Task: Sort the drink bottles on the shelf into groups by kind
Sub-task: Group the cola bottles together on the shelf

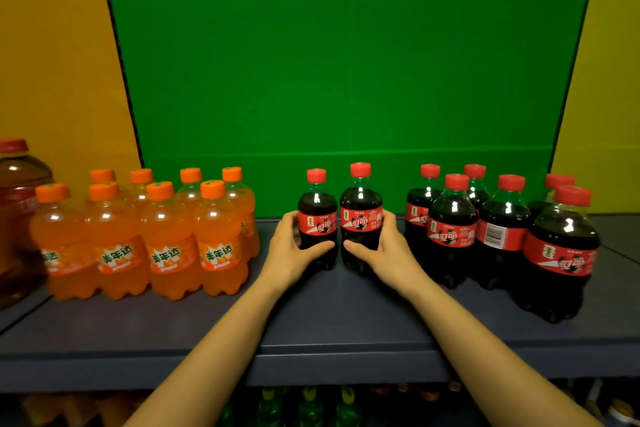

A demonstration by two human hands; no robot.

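Two small cola bottles with red caps stand side by side in the middle of the dark blue shelf [332, 319]. My left hand [289, 251] is wrapped around the left cola bottle [317, 215]. My right hand [388, 250] grips the right cola bottle [361, 211]. Both bottles are upright and rest on the shelf. On the left stands a cluster of several orange soda bottles [166, 236] with orange caps. A group of several more cola bottles [498, 229] stands on the right.
A large brown jug [17, 218] with a red cap sits at the far left edge. Behind the shelf is a green back panel [346, 80]. Green and other bottles [308, 406] show dimly on the shelf below. Bare shelf lies between the groups.
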